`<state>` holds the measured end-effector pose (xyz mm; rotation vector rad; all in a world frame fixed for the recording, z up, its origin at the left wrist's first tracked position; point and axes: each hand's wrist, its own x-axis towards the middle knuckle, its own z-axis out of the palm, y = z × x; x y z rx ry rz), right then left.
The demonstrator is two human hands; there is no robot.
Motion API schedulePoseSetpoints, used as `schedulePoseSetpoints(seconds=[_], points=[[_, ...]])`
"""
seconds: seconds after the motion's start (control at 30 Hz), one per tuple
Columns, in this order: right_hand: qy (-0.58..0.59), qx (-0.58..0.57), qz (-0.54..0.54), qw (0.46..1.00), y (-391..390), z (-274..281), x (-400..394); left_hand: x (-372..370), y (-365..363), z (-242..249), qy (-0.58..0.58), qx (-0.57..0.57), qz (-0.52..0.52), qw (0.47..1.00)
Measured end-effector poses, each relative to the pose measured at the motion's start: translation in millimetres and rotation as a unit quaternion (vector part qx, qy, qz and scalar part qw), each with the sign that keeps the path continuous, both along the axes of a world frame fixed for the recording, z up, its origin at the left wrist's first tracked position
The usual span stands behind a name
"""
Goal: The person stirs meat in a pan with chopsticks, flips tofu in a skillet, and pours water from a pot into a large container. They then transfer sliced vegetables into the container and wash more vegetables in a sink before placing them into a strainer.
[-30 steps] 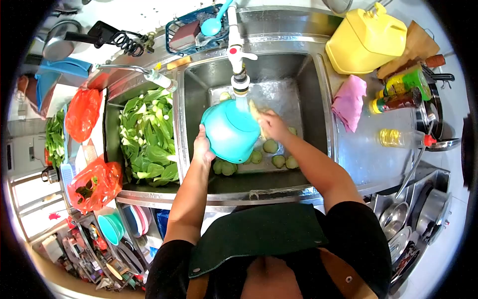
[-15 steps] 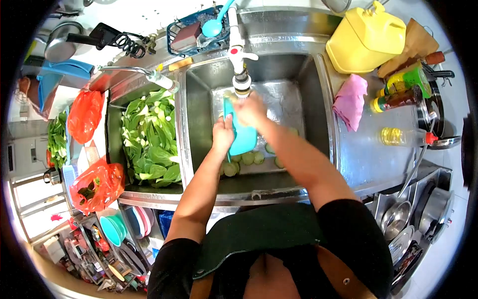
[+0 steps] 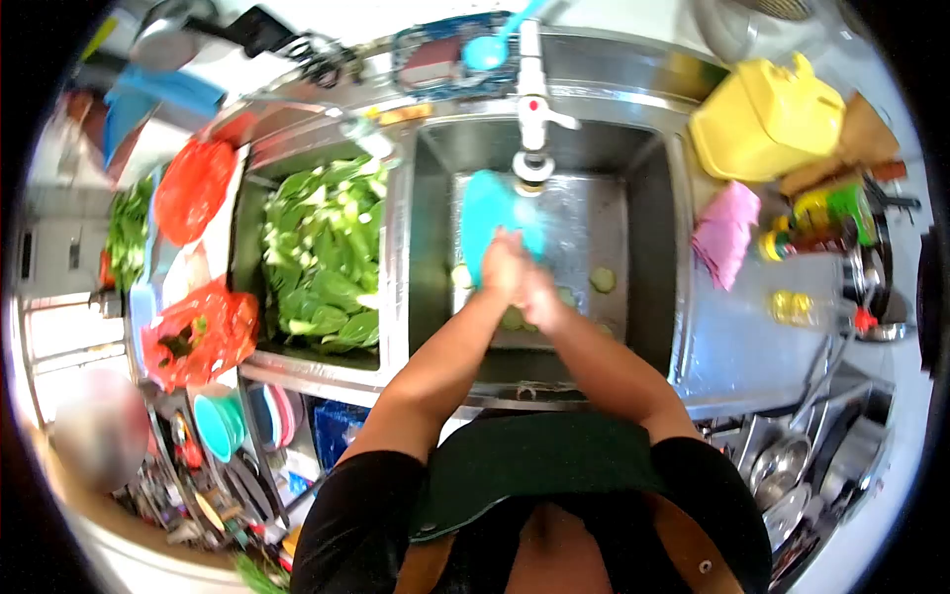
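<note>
A turquoise plastic bowl point(image 3: 485, 213) is held tilted inside the sink basin point(image 3: 651, 247), just below and left of the white tap point(image 3: 532, 114). My left hand point(image 3: 502, 262) is closed on its near edge. Close against it is my right hand point(image 3: 535, 292), blurred, with its fingers hidden by the bowl and the left hand. A blurry patch like splashing water shows at the bowl's right side. Pale green round vegetable slices point(image 3: 603, 279) lie on the basin floor, some partly covered by my hands.
Leafy greens point(image 3: 322, 257) fill the left basin. Red plastic bags point(image 3: 203, 332) sit beyond it. On the right counter are a yellow jug point(image 3: 767, 119), a pink cloth point(image 3: 727, 233) and an oil bottle point(image 3: 802, 309). A blue ladle point(image 3: 485, 52) rests behind the tap.
The camera view has shifted, moving the scene rightward. The bowl has turned to show a broader face. My right hand has come down from under the tap to beside my left.
</note>
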<state>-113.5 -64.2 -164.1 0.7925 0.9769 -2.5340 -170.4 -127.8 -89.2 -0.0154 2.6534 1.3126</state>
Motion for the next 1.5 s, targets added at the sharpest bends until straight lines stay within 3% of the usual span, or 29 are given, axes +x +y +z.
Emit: schedulePoseSetpoints(seconds=[0.03, 0.07, 0.1, 0.13, 0.23, 0.3, 0.37, 0.43, 0.47, 0.5, 0.57, 0.6, 0.63, 0.67, 0.7, 0.77, 0.8, 0.87, 0.97, 1.03, 1.07, 1.1, 1.13, 1.17, 1.23, 1.33, 1.37, 1.43, 1.5], points=[[-0.014, -0.039, -0.026, 0.999, 7.1, 41.5, -11.3, -1.2, 2.6, -4.7, 0.049, -0.044, -0.046, 0.997], [-0.016, -0.040, -0.011, 0.999, 24.7, 49.9, -14.9, -9.4, 4.8, 17.9, -0.052, -0.184, -0.188, 0.963], [-0.077, 0.055, -0.015, 0.995, 45.2, 47.3, -20.4, -11.8, 4.0, 19.4, -0.022, -0.226, -0.325, 0.918], [-0.136, 0.151, -0.022, 0.979, 57.1, 45.5, -25.1, -8.1, 9.0, 25.6, -0.038, -0.247, -0.345, 0.905], [-0.104, 0.195, 0.006, 0.975, 70.0, 75.0, -5.9, 6.4, 15.7, 36.4, -0.113, -0.252, -0.395, 0.876], [-0.132, 0.264, 0.029, 0.955, 82.9, 45.6, 3.0, 8.8, -3.5, 48.4, -0.017, -0.216, -0.527, 0.821], [-0.090, 0.316, 0.047, 0.943, 100.7, 30.4, 18.8, 2.4, -22.5, 87.6, 0.077, -0.261, -0.341, 0.900], [-0.072, 0.340, 0.087, 0.934, 102.2, 40.2, 20.5, -16.2, -40.4, 39.4, 0.213, -0.284, -0.005, 0.935], [-0.080, 0.342, 0.118, 0.929, 102.4, 61.1, 19.2, -34.7, -52.8, 22.5, -0.034, -0.220, -0.051, 0.974], [-0.088, 0.395, 0.113, 0.907, 103.8, 64.0, 16.7, -49.8, -64.2, 11.9, -0.276, -0.133, -0.092, 0.948], [-0.038, 0.470, 0.043, 0.881, 133.4, 21.6, 8.5, -36.8, -79.2, 21.3, -0.324, -0.018, -0.110, 0.939], [-0.024, 0.596, 0.057, 0.801, 150.7, 15.2, -3.4, -29.2, -83.5, 27.1, -0.348, -0.004, -0.066, 0.935], [-0.005, 0.596, -0.004, 0.803, 147.4, 38.1, -16.2, -20.6, -85.5, 29.0, -0.371, 0.011, -0.020, 0.928], [0.005, 0.695, 0.002, 0.719, 108.9, 122.1, -21.3, -10.6, -88.4, 15.7, -0.354, 0.050, 0.027, 0.933], [0.100, 0.720, 0.025, 0.687, 119.7, 97.5, -31.6, -1.6, -92.3, 38.1, -0.380, 0.109, 0.011, 0.919], [0.135, 0.712, 0.245, 0.644, 95.0, 108.9, -44.4, 5.3, -81.7, 23.8, -0.404, 0.134, -0.013, 0.905], [0.143, 0.712, 0.245, 0.642, 85.3, 103.3, -48.4, 10.1, -71.3, 28.7, -0.336, 0.083, -0.017, 0.938], [0.276, 0.784, 0.421, 0.364, 62.8, 74.9, -47.8, 13.6, -67.2, 81.5, -0.280, 0.078, -0.064, 0.955], [0.213, 0.826, 0.415, 0.316, 42.9, 57.8, -30.4, 2.3, -50.4, 52.8, -0.076, 0.010, -0.040, 0.996], [0.379, 0.698, 0.560, 0.236, 30.0, 69.6, -23.5, 7.8, -59.8, 74.1, -0.099, 0.027, -0.020, 0.994], [0.379, 0.699, 0.560, 0.232, 17.2, 84.8, -26.0, 11.5, -61.9, 84.3, -0.129, 0.043, -0.009, 0.991], [0.278, 0.593, 0.536, 0.533, 1.4, 101.2, -36.5, 12.7, -60.9, 75.8, -0.125, 0.047, -0.008, 0.991], [0.146, 0.419, 0.452, 0.774, -8.1, 112.0, -44.8, 14.9, -59.3, 57.8, -0.087, 0.035, 0.012, 0.996], [0.146, 0.421, 0.452, 0.772, -1.8, 96.3, -58.7, 17.5, -58.8, 47.9, -0.051, 0.023, 0.031, 0.998], [0.317, 0.650, 0.363, 0.587, 23.4, 46.8, -89.2, 12.0, -72.5, 84.9, -0.072, 0.015, 0.001, 0.997], [0.186, 0.696, 0.313, 0.618, 33.4, 62.8, -57.7, 7.4, -71.7, 101.9, -0.063, -0.031, -0.010, 0.997], [0.192, 0.723, 0.497, 0.440, 33.5, 46.5, -59.3, -0.2, -71.5, 102.5, -0.087, -0.026, -0.022, 0.996], [0.297, 0.609, 0.671, 0.301, 30.5, 27.4, -62.5, -1.5, -66.5, 96.8, -0.106, -0.015, -0.039, 0.993], [0.412, 0.454, 0.439, 0.657, 53.2, -82.9, -64.7, 1.5, -72.2, 75.7, -0.070, -0.019, -0.027, 0.997]])
